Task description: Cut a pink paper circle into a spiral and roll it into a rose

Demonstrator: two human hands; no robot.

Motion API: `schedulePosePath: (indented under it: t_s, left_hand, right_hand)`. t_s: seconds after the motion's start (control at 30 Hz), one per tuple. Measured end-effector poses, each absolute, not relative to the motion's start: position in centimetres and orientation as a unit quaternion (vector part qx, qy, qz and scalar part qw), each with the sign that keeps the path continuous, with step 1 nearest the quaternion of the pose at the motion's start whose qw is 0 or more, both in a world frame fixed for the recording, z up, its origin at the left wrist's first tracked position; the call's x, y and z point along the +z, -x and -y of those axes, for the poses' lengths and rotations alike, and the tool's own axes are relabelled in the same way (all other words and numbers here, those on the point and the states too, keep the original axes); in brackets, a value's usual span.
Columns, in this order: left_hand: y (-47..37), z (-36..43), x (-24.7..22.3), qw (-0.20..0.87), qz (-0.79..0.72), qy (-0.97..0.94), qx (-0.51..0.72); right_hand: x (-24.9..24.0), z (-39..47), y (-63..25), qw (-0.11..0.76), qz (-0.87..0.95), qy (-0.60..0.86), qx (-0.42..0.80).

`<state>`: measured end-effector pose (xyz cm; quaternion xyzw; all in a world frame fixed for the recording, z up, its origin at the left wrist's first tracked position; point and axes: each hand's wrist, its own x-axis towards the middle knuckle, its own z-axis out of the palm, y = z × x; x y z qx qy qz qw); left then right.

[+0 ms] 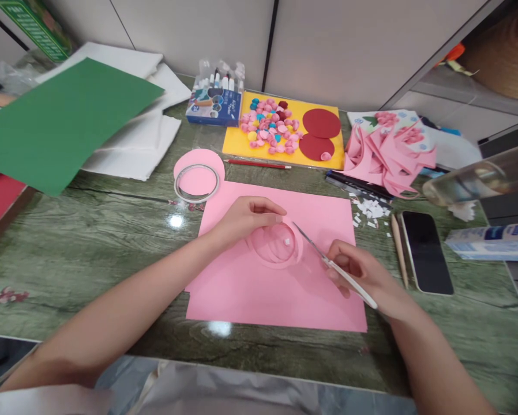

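Observation:
My left hand point(259, 218) pinches the upper edge of a round pink paper piece point(299, 249) that looks cut into a ring or spiral, with curled strips inside it. A small white square point(287, 242) shows within the ring. My right hand point(355, 270) is closed around the white handle of a pair of scissors point(348, 279). Their metal blades point up and left, the tip close to the paper's upper right edge. Both hands are over large pink sheets of paper point(259, 300) lying on the table.
Behind lie a yellow sheet point(233, 141) bearing many small rolled paper pieces, dark red circles point(322, 123), a marker pack point(216, 106) and a red pencil point(259, 164). Left are a tape roll point(218, 183) and green paper point(77, 121); right, pink scraps point(384, 155) and a phone point(427, 252).

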<state>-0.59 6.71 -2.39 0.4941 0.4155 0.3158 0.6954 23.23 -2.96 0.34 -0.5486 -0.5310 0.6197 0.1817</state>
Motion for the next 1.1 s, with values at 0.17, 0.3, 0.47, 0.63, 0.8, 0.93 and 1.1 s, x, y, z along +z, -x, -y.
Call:
schedulePosePath:
  t_s: [0.17, 0.3, 0.47, 0.63, 0.8, 0.93, 1.1]
  left_hand:
    - [0.58, -6.70, -2.57, 0.698, -0.412, -0.493, 0.316]
    - [0.59, -6.73, -2.66, 0.699, -0.411, -0.491, 0.317]
    - [0.60, -6.78, -2.63, 0.695, -0.413, -0.497, 0.317]
    - [0.58, -6.73, -2.59, 0.697, -0.415, -0.492, 0.318]
    - [0.59, -6.69, -2.52, 0.696, -0.415, -0.492, 0.319]
    - [0.61, -6.66, -2.42, 0.693, -0.416, -0.496, 0.317]
    - [0.59, -6.64, -2.31, 0.687, -0.420, -0.503, 0.315]
  right_hand:
    - [0.37, 2.94, -23.15, 0.187, 0.528, 0.548, 0.621]
    - [0.26, 2.81, -23.07, 0.186, 0.526, 0.550, 0.621]
    - [0.32, 2.81, -23.03, 0.181, 0.531, 0.555, 0.614]
    - [0.33, 2.93, -23.05, 0.182, 0.533, 0.557, 0.611]
    - [0.30, 2.94, -23.12, 0.174, 0.539, 0.561, 0.604]
    - [0.31, 2.93, -23.13, 0.172, 0.537, 0.562, 0.605]
    - [0.29, 2.93, -23.09, 0.171, 0.535, 0.558, 0.611]
